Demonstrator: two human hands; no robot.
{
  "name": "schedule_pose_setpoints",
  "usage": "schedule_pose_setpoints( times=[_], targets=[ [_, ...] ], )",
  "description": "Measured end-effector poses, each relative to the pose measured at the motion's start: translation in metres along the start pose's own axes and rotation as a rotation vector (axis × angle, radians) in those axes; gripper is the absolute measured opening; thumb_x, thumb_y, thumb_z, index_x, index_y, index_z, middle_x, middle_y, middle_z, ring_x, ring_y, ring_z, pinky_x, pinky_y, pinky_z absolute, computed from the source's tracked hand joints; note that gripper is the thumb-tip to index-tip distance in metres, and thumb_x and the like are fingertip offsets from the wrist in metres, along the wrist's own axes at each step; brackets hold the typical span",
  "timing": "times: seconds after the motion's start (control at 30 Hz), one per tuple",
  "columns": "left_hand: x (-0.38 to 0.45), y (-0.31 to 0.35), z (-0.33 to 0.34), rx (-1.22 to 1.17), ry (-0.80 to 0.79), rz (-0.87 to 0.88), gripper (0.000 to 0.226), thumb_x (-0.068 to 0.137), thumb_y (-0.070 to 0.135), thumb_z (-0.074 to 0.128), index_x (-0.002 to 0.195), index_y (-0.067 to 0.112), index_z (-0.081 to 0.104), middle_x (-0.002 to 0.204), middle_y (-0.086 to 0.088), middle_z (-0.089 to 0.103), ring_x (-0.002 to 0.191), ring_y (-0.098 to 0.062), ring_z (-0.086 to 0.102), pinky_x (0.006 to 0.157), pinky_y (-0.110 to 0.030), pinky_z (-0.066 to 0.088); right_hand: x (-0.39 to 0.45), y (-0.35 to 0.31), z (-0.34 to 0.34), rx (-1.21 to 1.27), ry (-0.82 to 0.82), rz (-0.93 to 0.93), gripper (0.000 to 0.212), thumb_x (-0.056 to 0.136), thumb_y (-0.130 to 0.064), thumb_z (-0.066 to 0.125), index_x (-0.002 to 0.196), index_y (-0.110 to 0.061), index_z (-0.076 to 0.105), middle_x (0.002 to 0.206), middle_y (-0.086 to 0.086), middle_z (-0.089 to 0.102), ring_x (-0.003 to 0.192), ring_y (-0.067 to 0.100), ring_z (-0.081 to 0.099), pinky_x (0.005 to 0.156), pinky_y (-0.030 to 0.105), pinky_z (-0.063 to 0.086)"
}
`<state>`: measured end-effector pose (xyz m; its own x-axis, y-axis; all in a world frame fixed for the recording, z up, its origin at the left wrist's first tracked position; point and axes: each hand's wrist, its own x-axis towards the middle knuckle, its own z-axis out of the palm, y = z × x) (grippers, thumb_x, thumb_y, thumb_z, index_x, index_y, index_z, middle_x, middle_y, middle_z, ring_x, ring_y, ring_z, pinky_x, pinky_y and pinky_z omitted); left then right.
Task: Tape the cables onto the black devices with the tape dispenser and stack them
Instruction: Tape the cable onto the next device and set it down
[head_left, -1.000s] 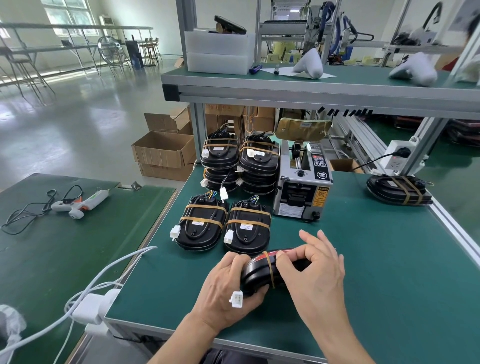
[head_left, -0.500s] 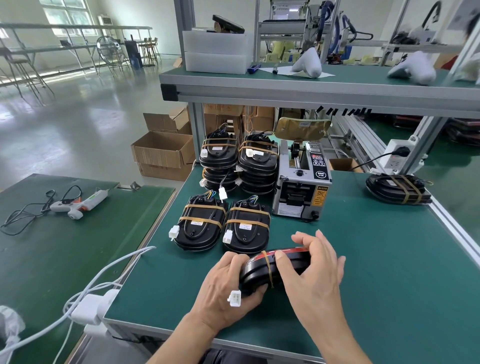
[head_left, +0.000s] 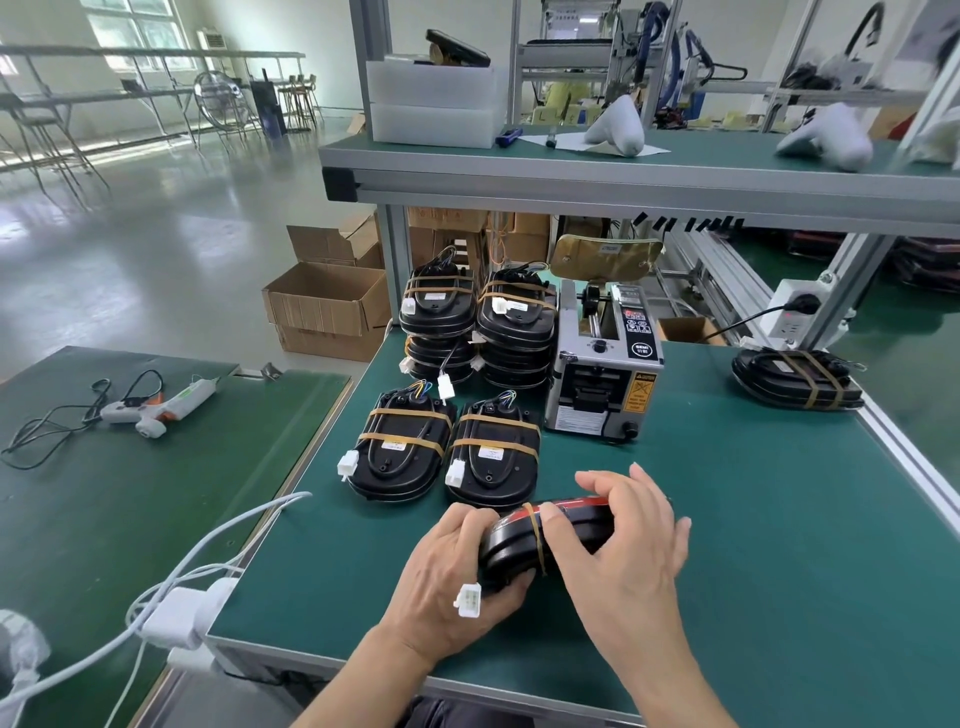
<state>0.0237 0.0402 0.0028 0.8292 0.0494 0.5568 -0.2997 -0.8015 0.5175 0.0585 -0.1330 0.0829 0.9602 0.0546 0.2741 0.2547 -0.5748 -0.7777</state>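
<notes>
A black device (head_left: 514, 545) stands on its edge on the green table (head_left: 753, 519), with one tan tape strip around it. My left hand (head_left: 452, 577) grips its left end, and a white connector (head_left: 468, 600) pokes out between my fingers. My right hand (head_left: 618, 545) lies over its right side with the thumb pressing the tape. Two taped devices (head_left: 400, 447) (head_left: 493, 457) lie flat just behind. Two stacks of taped devices (head_left: 439, 322) (head_left: 517, 327) stand further back. The grey tape dispenser (head_left: 602, 374) sits right of the stacks.
Another taped device (head_left: 797, 379) lies at the table's far right edge. A white power adapter (head_left: 176, 616) and cables hang off the near left corner. A glue gun (head_left: 161, 405) lies on the left table. A shelf (head_left: 623, 182) overhangs the back.
My right hand has slid left and spread over the device, the thumb moving along the tape strip. The left hand keeps its grip.
</notes>
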Motion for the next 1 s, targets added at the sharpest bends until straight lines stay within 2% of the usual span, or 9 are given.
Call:
schedule_pose_setpoints(
  times=[0.2,0.3,0.4,0.47,0.53,0.63,0.73,0.9,1.0],
  targets=[
    [0.000,0.001,0.000,-0.008,0.000,-0.007,0.042,0.081,0.041,0.078,0.108,0.014,0.060,0.094,0.007,0.058,0.080,-0.011,0.056,0.069,-0.014,0.043,0.002,0.000,0.001,-0.020,-0.020,-0.004,0.041,0.081,-0.058,0.069,0.115,-0.037,0.058,0.130,-0.026,0.051,0.148,-0.002,0.019,0.126,0.046,-0.009],
    [0.001,0.001,0.000,-0.007,0.002,-0.002,0.041,0.081,0.040,0.078,0.107,0.013,0.061,0.093,0.007,0.058,0.081,-0.011,0.056,0.070,-0.015,0.044,0.001,0.002,-0.004,0.034,-0.028,-0.009,0.028,0.087,-0.053,0.063,0.111,-0.039,0.061,0.125,-0.033,0.051,0.144,-0.008,0.023,0.125,0.044,-0.012],
    [0.001,0.002,-0.001,-0.005,0.005,0.004,0.040,0.082,0.040,0.078,0.105,0.013,0.060,0.092,0.008,0.058,0.083,-0.010,0.056,0.072,-0.012,0.043,0.007,0.002,-0.015,0.137,-0.006,0.042,0.013,0.096,-0.044,0.055,0.103,-0.041,0.065,0.112,-0.034,0.061,0.132,-0.010,0.041,0.127,0.042,-0.012],
    [0.001,0.002,-0.001,-0.009,0.007,0.002,0.039,0.082,0.040,0.077,0.104,0.013,0.061,0.092,0.008,0.058,0.083,-0.011,0.056,0.073,-0.013,0.044,0.017,0.003,-0.022,0.157,0.039,0.061,0.012,0.098,-0.039,0.056,0.100,-0.040,0.068,0.098,-0.030,0.069,0.109,-0.011,0.057,0.129,0.046,-0.004],
    [0.001,0.002,-0.001,-0.007,0.008,0.000,0.039,0.083,0.041,0.077,0.103,0.012,0.061,0.091,0.007,0.058,0.084,-0.013,0.058,0.071,-0.020,0.049,0.033,0.005,-0.030,0.151,0.089,0.053,0.010,0.098,-0.034,0.062,0.099,-0.036,0.071,0.091,-0.028,0.070,0.091,-0.015,0.059,0.125,0.054,0.022],
    [0.001,0.002,-0.002,0.005,0.011,0.024,0.038,0.082,0.040,0.077,0.102,0.012,0.061,0.091,0.008,0.059,0.086,-0.014,0.058,0.072,-0.024,0.050,0.069,0.005,-0.040,0.189,0.109,0.051,0.007,0.095,-0.030,0.068,0.096,-0.034,0.073,0.088,-0.021,0.072,0.085,-0.003,0.065,0.096,0.038,0.054],
    [0.001,0.002,-0.002,0.009,0.004,0.019,0.039,0.083,0.041,0.077,0.104,0.012,0.062,0.093,0.007,0.059,0.087,-0.015,0.059,0.073,-0.025,0.052,0.116,0.007,-0.039,0.185,0.012,0.146,0.011,0.092,-0.024,0.069,0.086,-0.030,0.076,0.077,-0.010,0.075,0.072,0.008,0.070,0.075,0.031,0.054],
    [0.000,0.003,-0.003,0.018,0.000,0.018,0.039,0.083,0.041,0.077,0.103,0.010,0.063,0.093,0.004,0.062,0.087,-0.017,0.062,0.072,-0.029,0.054,0.177,0.017,-0.011,0.325,-0.095,0.470,0.019,0.091,-0.004,0.065,0.077,-0.012,0.074,0.082,0.009,0.074,0.056,0.015,0.064,0.045,0.016,0.046],
    [0.001,0.004,-0.004,0.010,0.005,0.012,0.039,0.081,0.040,0.078,0.103,0.011,0.063,0.092,0.005,0.062,0.086,-0.015,0.061,0.071,-0.027,0.053,0.193,0.020,0.007,0.452,-0.083,0.610,0.008,0.091,0.004,0.063,0.087,0.001,0.069,0.080,0.014,0.069,0.057,0.022,0.064,0.072,0.033,0.063]
  ],
)
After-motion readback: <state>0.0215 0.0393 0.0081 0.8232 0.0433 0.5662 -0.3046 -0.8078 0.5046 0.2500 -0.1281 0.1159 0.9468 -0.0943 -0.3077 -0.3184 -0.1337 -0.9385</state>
